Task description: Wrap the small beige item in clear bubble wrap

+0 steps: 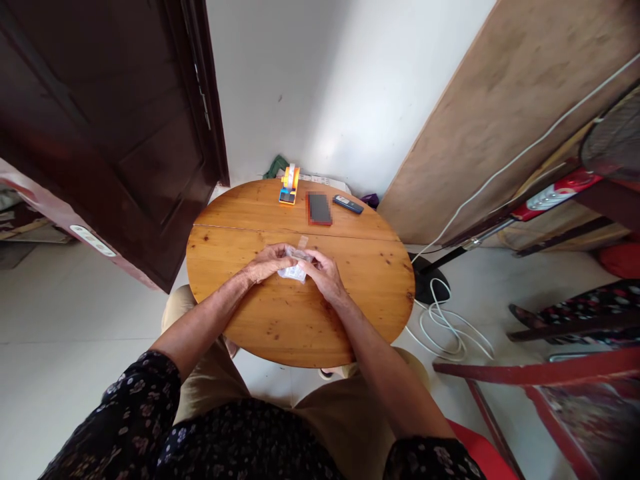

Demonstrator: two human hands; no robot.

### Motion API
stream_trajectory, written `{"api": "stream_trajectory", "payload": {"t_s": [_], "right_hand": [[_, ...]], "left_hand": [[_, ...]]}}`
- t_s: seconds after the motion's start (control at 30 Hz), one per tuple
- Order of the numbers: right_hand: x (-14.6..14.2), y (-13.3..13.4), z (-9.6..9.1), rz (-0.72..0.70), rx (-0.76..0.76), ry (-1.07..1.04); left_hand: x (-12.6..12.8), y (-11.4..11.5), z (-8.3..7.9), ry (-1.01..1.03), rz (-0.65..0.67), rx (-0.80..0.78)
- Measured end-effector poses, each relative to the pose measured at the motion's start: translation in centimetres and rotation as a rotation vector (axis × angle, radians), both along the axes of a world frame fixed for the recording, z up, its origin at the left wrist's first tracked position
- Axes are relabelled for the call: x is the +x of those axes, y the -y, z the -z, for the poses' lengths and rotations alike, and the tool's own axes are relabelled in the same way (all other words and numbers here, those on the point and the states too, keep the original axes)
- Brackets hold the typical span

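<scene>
Over the middle of the oval wooden table, both hands grip a small clear plastic packet with pale contents too small to make out. A clear flap sticks up from its far side. My left hand is closed on the packet's left side, its thumb lying across the top. From the right, my right hand pinches the same packet, thumb and fingers near the upper edge. Parts of the packet are covered by the fingers.
At the table's far side lie an orange and blue tape dispenser, a blurred dark tablet or phone in a red case and a dark handset. White cable coils on the floor right, near a fan stand and red-framed chair.
</scene>
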State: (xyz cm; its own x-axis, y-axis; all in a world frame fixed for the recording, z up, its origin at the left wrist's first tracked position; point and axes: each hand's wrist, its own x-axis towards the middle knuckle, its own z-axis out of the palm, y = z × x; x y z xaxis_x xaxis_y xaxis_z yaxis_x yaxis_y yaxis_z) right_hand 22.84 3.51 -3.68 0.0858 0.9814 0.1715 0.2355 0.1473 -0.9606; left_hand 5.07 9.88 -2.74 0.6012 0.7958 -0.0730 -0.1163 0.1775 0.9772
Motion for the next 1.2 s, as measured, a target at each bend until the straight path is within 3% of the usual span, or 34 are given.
{"api": "stream_trajectory", "payload": {"t_s": [0.2, 0.47, 0.73, 0.97, 1.2], "right_hand": [[0.5, -0.5, 0.1, -0.02, -0.035, 0.04], [0.7, -0.6, -0.9, -0.092, -0.069, -0.038], [1.3, -3.0, -2.4, -0.054, -0.241, 0.002], [-0.4, -5.1, -1.7, 0.017, -0.138, -0.136], [-0.4, -5.0, -1.5, 0.074, -0.034, -0.155]], "left_hand": [[0.0, 0.0, 0.1, 0.028, 0.023, -0.004], [0.0, -0.5, 0.6, -0.051, -0.05, 0.064], [0.2, -0.6, 0.8, 0.029, -0.045, -0.002], [0.2, -0.7, 0.9, 0.011, -0.056, 0.009], [0.6, -0.6, 1.1, -0.148, -0.151, 0.135]]}}
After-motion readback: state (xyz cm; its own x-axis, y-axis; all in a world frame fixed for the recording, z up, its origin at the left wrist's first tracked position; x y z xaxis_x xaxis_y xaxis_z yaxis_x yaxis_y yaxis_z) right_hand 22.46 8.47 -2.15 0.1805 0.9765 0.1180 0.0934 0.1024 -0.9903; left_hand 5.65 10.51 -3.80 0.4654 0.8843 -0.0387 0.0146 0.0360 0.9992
